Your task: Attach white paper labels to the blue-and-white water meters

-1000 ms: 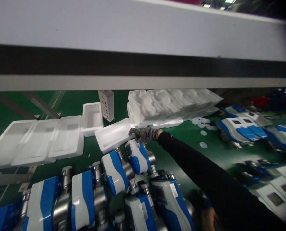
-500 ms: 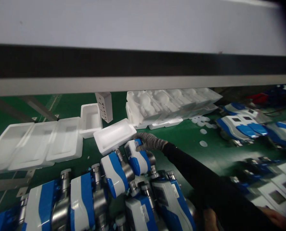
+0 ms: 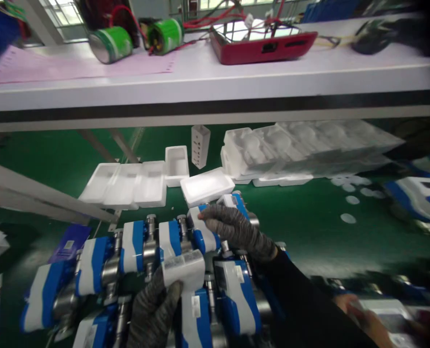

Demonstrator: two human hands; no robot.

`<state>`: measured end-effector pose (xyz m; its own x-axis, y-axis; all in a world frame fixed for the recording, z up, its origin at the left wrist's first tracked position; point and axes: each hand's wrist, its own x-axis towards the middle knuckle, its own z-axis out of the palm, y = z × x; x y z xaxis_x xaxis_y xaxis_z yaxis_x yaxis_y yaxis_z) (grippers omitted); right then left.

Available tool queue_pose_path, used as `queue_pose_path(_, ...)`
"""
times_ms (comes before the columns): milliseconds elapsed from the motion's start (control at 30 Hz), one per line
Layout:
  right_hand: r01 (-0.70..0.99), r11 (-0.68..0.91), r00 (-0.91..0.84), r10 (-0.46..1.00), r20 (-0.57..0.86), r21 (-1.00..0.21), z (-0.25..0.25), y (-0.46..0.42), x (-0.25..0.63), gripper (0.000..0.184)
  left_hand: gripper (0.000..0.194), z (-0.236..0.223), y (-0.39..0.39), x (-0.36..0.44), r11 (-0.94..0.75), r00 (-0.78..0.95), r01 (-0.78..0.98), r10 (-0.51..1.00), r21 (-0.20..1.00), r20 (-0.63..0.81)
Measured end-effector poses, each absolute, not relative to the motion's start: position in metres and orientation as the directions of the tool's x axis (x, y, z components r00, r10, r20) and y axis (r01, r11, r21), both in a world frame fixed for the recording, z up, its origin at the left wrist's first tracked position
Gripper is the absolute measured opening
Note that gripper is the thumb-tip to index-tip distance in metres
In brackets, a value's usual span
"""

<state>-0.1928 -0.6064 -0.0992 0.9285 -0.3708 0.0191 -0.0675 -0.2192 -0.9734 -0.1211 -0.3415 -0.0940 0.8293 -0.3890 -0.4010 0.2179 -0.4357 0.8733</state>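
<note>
My right hand (image 3: 236, 228), in a grey knit glove, is closed on the top of a white-and-blue meter (image 3: 200, 231) at the far end of a heap of several such meters (image 3: 135, 249) with metal pipe ends. My left hand (image 3: 151, 311), also gloved, comes up from the bottom edge and grips the white end of another meter (image 3: 186, 270) lying in the heap. A white foam tray (image 3: 206, 186) lies just beyond my right hand on the green surface.
A row of foam trays (image 3: 128, 183) lies at the left and a stack of moulded foam inserts (image 3: 273, 150) at the right. A white shelf (image 3: 200, 82) overhead carries green cans and a red case. Another person's bare hand (image 3: 362, 314) shows at the lower right.
The view has tipped up and the shelf top now shows. My right hand has closed over the meter by the foam tray. My left hand has come into view holding another meter.
</note>
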Motion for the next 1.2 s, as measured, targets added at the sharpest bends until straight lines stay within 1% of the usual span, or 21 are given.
queue_pose_path(33,-0.05,-0.206,0.956,-0.294,0.013,-0.977,-0.087,-0.587,-0.194,0.023,0.043,-0.09,-0.341,-0.117,-0.413,0.825,0.221,-0.404,0.884,-0.395)
queue_pose_path(67,-0.048,-0.216,0.968,-0.252,0.008,-0.975,-0.079,-0.57,-0.195,0.024,0.044,-0.085,-0.34,-0.113,-0.387,0.814,0.227,-0.427,0.893,-0.392)
queue_pose_path(100,-0.051,-0.246,0.97,-0.244,0.011,-0.968,-0.073,-0.555,-0.197,0.025,0.044,-0.079,-0.339,-0.11,-0.362,0.805,0.234,-0.448,0.902,-0.389)
queue_pose_path(200,-0.056,-0.364,0.94,-0.334,0.074,-0.93,-0.067,-0.527,-0.199,0.029,0.04,-0.059,-0.336,-0.112,-0.25,0.803,0.264,-0.478,0.931,-0.356)
queue_pose_path(233,-0.056,-0.384,0.927,-0.364,0.095,-0.921,-0.067,-0.52,-0.2,0.03,0.037,-0.054,-0.334,-0.114,-0.217,0.812,0.278,-0.468,0.936,-0.35)
queue_pose_path(300,-0.057,-0.368,0.909,-0.403,0.104,-0.928,-0.066,-0.51,-0.202,0.031,0.035,-0.052,-0.326,-0.12,-0.187,0.851,0.28,-0.407,0.942,-0.333)
queue_pose_path(400,-0.05,-0.336,0.905,-0.414,0.1,-0.94,-0.063,-0.498,-0.205,0.026,0.034,-0.066,-0.307,-0.124,-0.215,0.899,0.213,-0.34,0.953,-0.277)
queue_pose_path(467,-0.039,-0.355,0.884,-0.448,0.134,-0.934,-0.061,-0.489,-0.206,0.02,0.038,-0.08,-0.295,-0.124,-0.23,0.896,0.173,-0.367,0.958,-0.25)
queue_pose_path(500,-0.032,-0.365,0.86,-0.485,0.161,-0.93,-0.06,-0.485,-0.206,0.018,0.039,-0.086,-0.291,-0.123,-0.237,0.889,0.154,-0.39,0.959,-0.239)
queue_pose_path(567,-0.014,-0.397,0.791,-0.566,0.233,-0.918,-0.058,-0.475,-0.206,0.014,0.041,-0.09,-0.286,-0.124,-0.25,0.897,0.116,-0.388,0.961,-0.209)
queue_pose_path(633,0.018,-0.46,0.734,-0.597,0.324,-0.888,-0.055,-0.468,-0.207,0.015,0.038,-0.082,-0.288,-0.128,-0.259,0.924,0.089,-0.339,0.962,-0.177)
queue_pose_path(700,0.049,-0.555,0.714,-0.562,0.418,-0.83,-0.054,-0.463,-0.21,0.021,0.035,-0.068,-0.294,-0.133,-0.255,0.939,0.096,-0.297,0.962,-0.172)
queue_pose_path(767,0.064,-0.667,0.716,-0.487,0.5,-0.742,-0.056,-0.464,-0.216,0.029,0.033,-0.055,-0.301,-0.136,-0.209,0.92,0.136,-0.337,0.968,-0.202)
queue_pose_path(833,0.068,-0.785,0.735,-0.378,0.563,-0.616,-0.061,-0.47,-0.222,0.039,0.032,-0.049,-0.307,-0.138,-0.152,0.885,0.219,-0.386,0.964,-0.262)
queue_pose_path(900,0.088,-0.874,0.751,-0.257,0.608,-0.478,-0.066,-0.477,-0.227,0.046,0.034,-0.05,-0.31,-0.138,-0.13,0.854,0.309,-0.398,0.942,-0.335)
queue_pose_path(1000,0.134,-0.934,0.747,-0.124,0.653,-0.331,-0.073,-0.485,-0.231,0.043,0.037,-0.06,-0.311,-0.141,-0.165,0.834,0.371,-0.373,0.914,-0.406)
queue_pose_path(1067,0.151,-0.946,0.752,-0.078,0.654,-0.287,-0.079,-0.484,-0.234,0.038,0.038,-0.069,-0.312,-0.144,-0.22,0.845,0.351,-0.345,0.91,-0.409)
queue_pose_path(1100,0.151,-0.941,0.764,-0.084,0.639,-0.304,-0.082,-0.482,-0.235,0.036,0.039,-0.074,-0.312,-0.145,-0.25,0.855,0.33,-0.329,0.91,-0.401)
queue_pose_path(1133,0.155,-0.921,0.78,-0.107,0.617,-0.356,-0.084,-0.48,-0.237,0.034,0.04,-0.08,-0.312,-0.147,-0.274,0.862,0.307,-0.325,0.911,-0.388)
queue_pose_path(1200,0.177,-0.823,0.808,-0.192,0.557,-0.54,-0.086,-0.481,-0.238,0.031,0.042,-0.092,-0.311,-0.148,-0.314,0.859,0.286,-0.335,0.905,-0.388)
